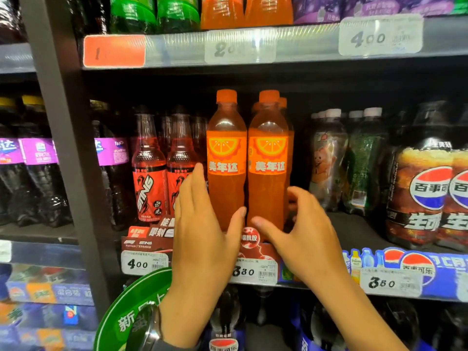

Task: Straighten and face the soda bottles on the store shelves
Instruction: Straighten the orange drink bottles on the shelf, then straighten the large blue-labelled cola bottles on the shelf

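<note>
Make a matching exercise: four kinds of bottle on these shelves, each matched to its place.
Things:
1. Sting bottles
2. orange-capped bottles
3. Pepsi bottles
4. green bottles

Places:
A. top shelf, left
B. middle shelf, far right
C. middle shelf, centre
D. middle shelf, left of centre

Pairs: 1-D, 2-C, 3-B, 4-A.

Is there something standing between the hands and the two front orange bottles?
Nothing visible does. The left hand lies against the left orange bottle, and the right hand curls round the right orange bottle, both near the base.
</note>
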Tool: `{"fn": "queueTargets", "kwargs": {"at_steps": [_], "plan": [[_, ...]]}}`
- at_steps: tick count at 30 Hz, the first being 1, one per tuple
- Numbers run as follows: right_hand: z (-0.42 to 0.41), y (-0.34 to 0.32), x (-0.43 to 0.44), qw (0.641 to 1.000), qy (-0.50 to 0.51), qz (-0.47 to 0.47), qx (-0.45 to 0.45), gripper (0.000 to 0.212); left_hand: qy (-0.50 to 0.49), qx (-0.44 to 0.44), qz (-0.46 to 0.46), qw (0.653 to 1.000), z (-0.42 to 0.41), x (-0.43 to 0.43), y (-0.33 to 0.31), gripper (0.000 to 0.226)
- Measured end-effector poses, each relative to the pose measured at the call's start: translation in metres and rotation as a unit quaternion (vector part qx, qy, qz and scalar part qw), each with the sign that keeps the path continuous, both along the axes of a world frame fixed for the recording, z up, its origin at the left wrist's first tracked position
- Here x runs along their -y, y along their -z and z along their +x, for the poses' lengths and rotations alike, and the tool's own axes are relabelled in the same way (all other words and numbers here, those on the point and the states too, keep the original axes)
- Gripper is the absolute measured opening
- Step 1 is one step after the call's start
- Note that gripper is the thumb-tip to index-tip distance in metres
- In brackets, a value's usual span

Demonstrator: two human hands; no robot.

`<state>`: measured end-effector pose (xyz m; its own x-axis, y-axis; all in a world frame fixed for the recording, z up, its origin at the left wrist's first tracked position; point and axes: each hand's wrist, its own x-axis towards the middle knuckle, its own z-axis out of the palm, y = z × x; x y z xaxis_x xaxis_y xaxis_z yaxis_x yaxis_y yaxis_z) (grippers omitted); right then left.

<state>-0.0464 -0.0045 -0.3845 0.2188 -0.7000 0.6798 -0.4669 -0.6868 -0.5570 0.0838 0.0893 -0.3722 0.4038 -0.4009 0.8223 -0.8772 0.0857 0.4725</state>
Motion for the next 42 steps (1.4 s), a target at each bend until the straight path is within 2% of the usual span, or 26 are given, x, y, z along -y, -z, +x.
{"fn": "queueTargets", "kwargs": {"at_steps": [4, 6, 8, 11, 15, 18, 23, 28, 32, 34, 37, 39, 42], "plan": [[-0.027, 0.004, -0.020, 0.985, -0.032, -0.147, 0.082, 0.035, 0.099, 0.110, -0.072, 0.986, -0.019, -0.021, 0.015, 0.043], [-0.044, 0.020, -0.032, 0.979, -0.065, -0.171, 0.085, 0.017, 0.148, 0.145, -0.068, 0.976, -0.028, -0.031, 0.037, 0.030], [-0.059, 0.043, -0.043, 0.978, -0.088, -0.165, 0.089, 0.008, 0.168, 0.145, -0.052, 0.974, -0.035, -0.039, 0.066, 0.023], [-0.074, 0.092, -0.051, 0.984, -0.105, -0.122, 0.077, 0.009, 0.195, 0.085, -0.001, 0.977, -0.046, -0.045, 0.117, 0.019], [-0.080, 0.165, -0.050, 0.994, -0.110, 0.013, 0.024, 0.012, 0.158, -0.006, 0.117, 0.980, -0.052, -0.048, 0.185, 0.019], [-0.084, 0.221, -0.044, 0.988, -0.096, 0.121, -0.020, 0.019, 0.134, -0.102, 0.199, 0.965, -0.053, -0.046, 0.231, 0.018], [-0.099, 0.280, -0.035, 0.953, -0.094, 0.281, -0.069, 0.036, 0.153, -0.260, 0.286, 0.909, -0.063, -0.032, 0.283, 0.034], [-0.136, 0.300, -0.028, 0.955, -0.094, 0.268, -0.087, 0.030, 0.171, -0.352, 0.302, 0.869, -0.093, -0.009, 0.308, 0.043], [-0.166, 0.302, -0.014, 0.955, -0.082, 0.275, -0.072, 0.028, 0.188, -0.387, 0.297, 0.852, -0.122, 0.014, 0.311, 0.067], [-0.176, 0.302, -0.010, 0.961, -0.055, 0.267, -0.052, 0.025, 0.205, -0.389, 0.282, 0.853, -0.136, 0.025, 0.308, 0.084], [-0.189, 0.302, -0.006, 0.970, 0.023, 0.241, -0.008, 0.024, 0.222, -0.411, 0.194, 0.863, -0.154, 0.042, 0.306, 0.107], [-0.196, 0.303, -0.003, 0.973, 0.059, 0.224, 0.016, 0.033, 0.208, -0.405, 0.155, 0.877, -0.161, 0.055, 0.306, 0.114], [-0.203, 0.309, 0.003, 0.969, 0.086, 0.228, 0.033, 0.056, 0.121, -0.359, 0.194, 0.905, -0.169, 0.070, 0.312, 0.124]]}}
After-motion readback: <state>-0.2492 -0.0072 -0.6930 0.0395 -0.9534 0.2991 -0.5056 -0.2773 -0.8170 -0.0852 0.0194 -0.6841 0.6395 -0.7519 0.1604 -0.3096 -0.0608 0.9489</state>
